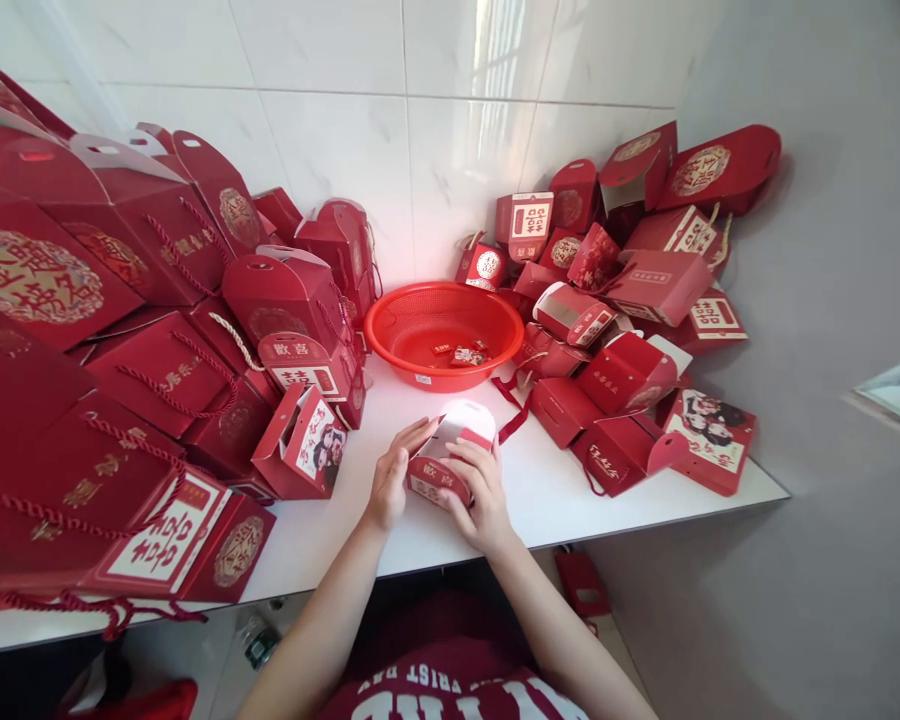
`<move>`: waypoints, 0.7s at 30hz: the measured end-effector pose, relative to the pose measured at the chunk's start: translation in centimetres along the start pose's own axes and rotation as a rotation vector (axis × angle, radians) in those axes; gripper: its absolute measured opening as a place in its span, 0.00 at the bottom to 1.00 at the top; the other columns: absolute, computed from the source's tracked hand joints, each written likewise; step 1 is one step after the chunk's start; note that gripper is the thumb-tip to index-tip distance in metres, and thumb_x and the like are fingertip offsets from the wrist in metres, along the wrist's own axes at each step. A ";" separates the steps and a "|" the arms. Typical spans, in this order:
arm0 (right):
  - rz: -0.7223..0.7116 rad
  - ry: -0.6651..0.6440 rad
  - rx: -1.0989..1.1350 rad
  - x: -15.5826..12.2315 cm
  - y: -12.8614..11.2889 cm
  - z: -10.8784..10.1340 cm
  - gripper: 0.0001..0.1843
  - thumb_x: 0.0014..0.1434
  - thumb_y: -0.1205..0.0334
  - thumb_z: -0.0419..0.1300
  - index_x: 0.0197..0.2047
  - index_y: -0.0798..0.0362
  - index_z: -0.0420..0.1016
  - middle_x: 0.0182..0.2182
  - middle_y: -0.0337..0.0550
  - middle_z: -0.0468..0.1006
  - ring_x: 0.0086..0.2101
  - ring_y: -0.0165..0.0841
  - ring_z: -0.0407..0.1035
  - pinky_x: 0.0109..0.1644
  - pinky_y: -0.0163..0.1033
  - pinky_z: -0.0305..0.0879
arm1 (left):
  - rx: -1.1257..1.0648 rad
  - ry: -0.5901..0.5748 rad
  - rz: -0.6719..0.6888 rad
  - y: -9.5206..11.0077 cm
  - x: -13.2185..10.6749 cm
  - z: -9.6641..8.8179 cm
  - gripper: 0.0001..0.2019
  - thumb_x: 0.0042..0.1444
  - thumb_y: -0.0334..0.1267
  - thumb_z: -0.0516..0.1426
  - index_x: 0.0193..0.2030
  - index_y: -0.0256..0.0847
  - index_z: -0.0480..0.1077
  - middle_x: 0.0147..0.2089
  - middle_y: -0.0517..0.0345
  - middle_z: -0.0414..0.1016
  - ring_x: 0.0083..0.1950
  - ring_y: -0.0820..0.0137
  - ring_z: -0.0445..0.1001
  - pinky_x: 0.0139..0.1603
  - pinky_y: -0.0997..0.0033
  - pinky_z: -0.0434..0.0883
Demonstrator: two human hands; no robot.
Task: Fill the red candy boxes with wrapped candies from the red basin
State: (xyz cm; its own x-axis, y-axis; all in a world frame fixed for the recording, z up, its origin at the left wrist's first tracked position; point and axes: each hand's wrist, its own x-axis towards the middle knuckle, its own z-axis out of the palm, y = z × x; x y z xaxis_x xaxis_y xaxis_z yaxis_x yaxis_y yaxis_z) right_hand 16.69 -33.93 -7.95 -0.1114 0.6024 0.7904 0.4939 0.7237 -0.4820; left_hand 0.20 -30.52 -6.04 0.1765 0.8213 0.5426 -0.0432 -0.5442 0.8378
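Note:
A small red gift box [433,475] with pale characters on its front stands on the white table between my hands. Its rounded flap is up, and the white inner side shows at the top. My left hand [391,478] grips the box's left side, fingers along the edge. Over the front and right side lie the fingers of my right hand [481,492], also gripping it. Just behind is a red plastic basket [379,340] with several small wrapped sweets [469,355] at its bottom.
Large red gift boxes with rope handles [150,370] are piled at the left. At the right lies a heap of smaller red boxes [660,285] against a grey panel [817,250]. A tiled wall [330,140] backs the table. A bottle [257,640] stands below.

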 end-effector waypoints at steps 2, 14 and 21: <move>0.033 0.046 0.049 -0.2 0.5 0.4 0.19 0.67 0.68 0.53 0.60 0.47 0.65 0.54 0.49 0.76 0.59 0.43 0.68 0.70 0.68 0.43 | 0.080 0.027 0.014 0.0 0.0 -0.1 0.23 0.71 0.46 0.42 0.62 0.44 0.71 0.64 0.51 0.72 0.68 0.57 0.64 0.70 0.49 0.57; 0.274 0.069 0.230 0.2 0.5 -0.1 0.06 0.68 0.62 0.53 0.44 0.49 0.70 0.44 0.47 0.77 0.51 0.40 0.71 0.56 0.53 0.67 | 0.468 -0.067 0.109 0.9 0.1 -0.3 0.23 0.66 0.54 0.48 0.54 0.44 0.75 0.54 0.49 0.78 0.63 0.52 0.66 0.65 0.48 0.62; 0.374 0.250 0.184 0.5 -0.1 1.5 0.13 0.63 0.63 0.59 0.51 0.49 0.66 0.44 0.46 0.70 0.47 0.38 0.68 0.54 0.50 0.67 | 0.417 0.118 -0.054 0.5 -0.1 0.6 0.17 0.64 0.39 0.56 0.60 0.44 0.65 0.54 0.49 0.71 0.56 0.60 0.72 0.58 0.59 0.69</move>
State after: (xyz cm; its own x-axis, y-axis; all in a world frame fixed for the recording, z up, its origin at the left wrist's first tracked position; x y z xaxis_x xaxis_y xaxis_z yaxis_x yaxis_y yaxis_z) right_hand 15.29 -33.23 -8.11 0.2666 0.7494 0.6061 0.2973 0.5342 -0.7914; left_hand 0.79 -30.99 -5.72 0.0532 0.8512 0.5221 0.3682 -0.5027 0.7821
